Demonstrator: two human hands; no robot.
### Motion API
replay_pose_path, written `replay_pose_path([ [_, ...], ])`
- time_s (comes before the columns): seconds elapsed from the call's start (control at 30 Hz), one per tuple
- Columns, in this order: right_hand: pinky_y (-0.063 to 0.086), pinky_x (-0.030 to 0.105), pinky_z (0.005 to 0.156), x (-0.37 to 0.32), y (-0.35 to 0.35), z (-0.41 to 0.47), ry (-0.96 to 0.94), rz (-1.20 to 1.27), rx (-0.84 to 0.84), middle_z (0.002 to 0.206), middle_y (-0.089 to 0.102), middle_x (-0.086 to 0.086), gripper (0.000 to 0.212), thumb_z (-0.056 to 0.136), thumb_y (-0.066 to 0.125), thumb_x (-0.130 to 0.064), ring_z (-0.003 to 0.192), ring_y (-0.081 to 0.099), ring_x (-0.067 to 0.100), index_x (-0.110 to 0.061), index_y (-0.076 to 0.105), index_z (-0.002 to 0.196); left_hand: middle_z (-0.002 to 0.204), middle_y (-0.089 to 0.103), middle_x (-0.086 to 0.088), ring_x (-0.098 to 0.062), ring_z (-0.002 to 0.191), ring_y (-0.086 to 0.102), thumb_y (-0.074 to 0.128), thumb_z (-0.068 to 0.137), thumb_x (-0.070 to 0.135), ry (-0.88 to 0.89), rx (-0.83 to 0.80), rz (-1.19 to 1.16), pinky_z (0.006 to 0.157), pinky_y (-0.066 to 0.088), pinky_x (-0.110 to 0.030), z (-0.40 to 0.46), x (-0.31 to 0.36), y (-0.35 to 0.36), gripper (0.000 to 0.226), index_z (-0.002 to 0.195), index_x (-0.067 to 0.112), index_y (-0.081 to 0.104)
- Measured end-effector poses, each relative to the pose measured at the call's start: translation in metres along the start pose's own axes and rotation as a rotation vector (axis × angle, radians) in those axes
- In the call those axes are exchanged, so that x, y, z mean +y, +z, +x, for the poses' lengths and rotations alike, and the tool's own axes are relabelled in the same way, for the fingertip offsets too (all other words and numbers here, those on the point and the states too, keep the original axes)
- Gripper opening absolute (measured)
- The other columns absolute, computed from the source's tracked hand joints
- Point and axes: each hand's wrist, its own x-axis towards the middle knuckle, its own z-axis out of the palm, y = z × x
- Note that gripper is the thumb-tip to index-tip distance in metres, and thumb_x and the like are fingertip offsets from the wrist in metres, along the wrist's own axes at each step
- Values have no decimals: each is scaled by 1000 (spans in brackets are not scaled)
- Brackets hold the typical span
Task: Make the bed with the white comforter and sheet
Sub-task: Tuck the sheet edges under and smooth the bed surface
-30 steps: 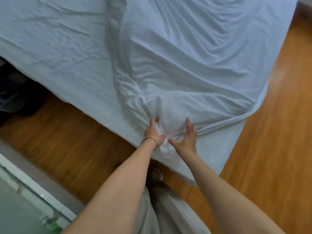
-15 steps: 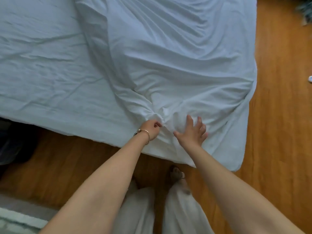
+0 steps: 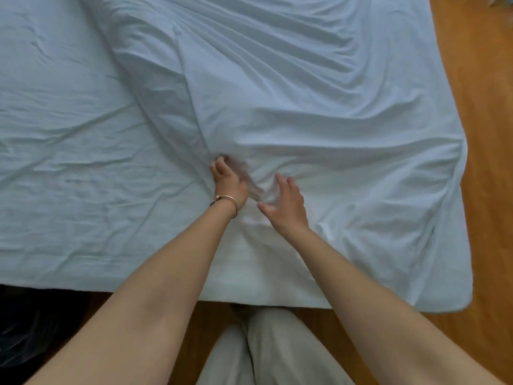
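Two hands on white comforter (image 3: pixel 319 112), heaped right of bare sheet (image 3: pixel 69 134): left hand (image 3: pixel 229 184) pinching bunched fold, right hand (image 3: pixel 286 207) spread loose just beside, gripping nothing.

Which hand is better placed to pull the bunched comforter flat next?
Left. The left hand already grips the gathered fold of the comforter, fingers curled into it. The right hand is open beside the bunch, gripping nothing, better suited to smoothing.

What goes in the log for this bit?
left hand: gripping white cloth comforter | right hand: open, on it | wrinkled white sheet: bare
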Motion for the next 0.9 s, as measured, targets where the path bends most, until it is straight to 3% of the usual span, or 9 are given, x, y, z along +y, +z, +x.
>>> replay_pose_path([
  [0.1,23,44,116,-39,14,32,-57,-117,110,161,10,9,91,79,72,-47,142,19,34,-33,22,152,137,31,-19,-35,127,34,76,75,23,-32,92,-14,106,28,-34,33,0,-19,81,136,-3,29],
  [0.2,31,51,110,-72,18,60,-225,-242,313,156,26,12,87,73,72,-46,137,32,36,-29,29,147,139,36,-12,-30,127,35,81,66,41,89,117,70,105,26,-33,57,2,-37,83,132,7,43],
  [0.3,26,46,115,-98,16,89,-309,-295,221,158,23,8,91,72,74,-48,142,26,33,-31,29,150,140,44,-2,-27,134,31,56,71,47,244,31,91,108,21,-31,85,-2,-61,50,110,18,65],
  [0.37,28,43,112,-111,18,103,-265,-388,197,153,31,4,90,70,74,-56,139,31,29,-30,35,146,139,47,2,-25,141,24,43,73,31,332,-83,124,111,19,-34,108,-9,-81,43,106,20,70],
  [0.5,34,42,102,-139,34,115,-119,-454,437,127,56,1,74,66,70,-68,116,52,26,-22,57,123,135,48,-13,-32,129,42,48,75,13,615,-166,263,101,37,-48,152,-24,-114,50,124,11,59],
  [0.6,41,46,97,-171,50,130,-135,-441,610,126,57,6,70,68,72,-62,115,52,29,-14,59,116,152,30,-3,-26,140,25,60,88,32,703,-267,442,108,26,-43,182,-26,-136,58,142,23,41],
  [0.7,43,42,90,-208,56,146,-54,-413,507,127,58,6,53,84,64,-49,115,51,29,-19,56,126,158,20,4,-21,148,8,57,90,44,705,-316,520,113,13,-39,215,-27,-157,72,150,27,22],
  [0.77,42,37,80,-216,54,150,134,-353,477,114,63,8,31,94,51,-39,110,53,31,-17,64,111,159,15,1,-20,148,4,62,83,55,670,-396,638,116,9,-41,237,-20,-163,91,152,20,14],
  [0.9,37,34,69,-215,51,142,324,-217,438,101,66,13,26,97,43,-33,98,59,36,-16,59,86,154,20,-4,-21,146,11,69,62,74,815,-533,962,118,3,-46,265,12,-160,116,147,12,19],
])
